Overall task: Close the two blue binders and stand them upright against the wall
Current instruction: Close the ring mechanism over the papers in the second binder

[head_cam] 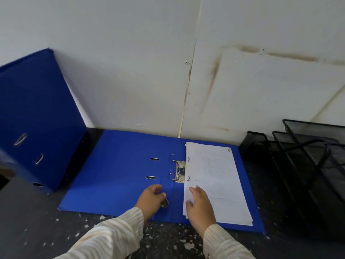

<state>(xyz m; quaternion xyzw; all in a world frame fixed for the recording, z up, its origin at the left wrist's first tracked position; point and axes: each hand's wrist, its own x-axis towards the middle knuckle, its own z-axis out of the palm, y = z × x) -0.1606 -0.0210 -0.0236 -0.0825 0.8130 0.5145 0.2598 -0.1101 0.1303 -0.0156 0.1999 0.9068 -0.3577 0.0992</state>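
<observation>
Binder (115,174) lying open, glossy blue, right hand (200,206) flat on white sheets (220,180), left hand (150,198) curled, grip unclear

A stained white panelled wall (242,81) rises behind a dark speckled desk (37,230).

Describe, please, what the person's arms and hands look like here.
The left sleeve and right sleeve are long, cream, with fine wavy stripes, ending in cuffs at the wrists. A small button seems to show on the right sleeve. The left hand and right hand are bare.
</observation>
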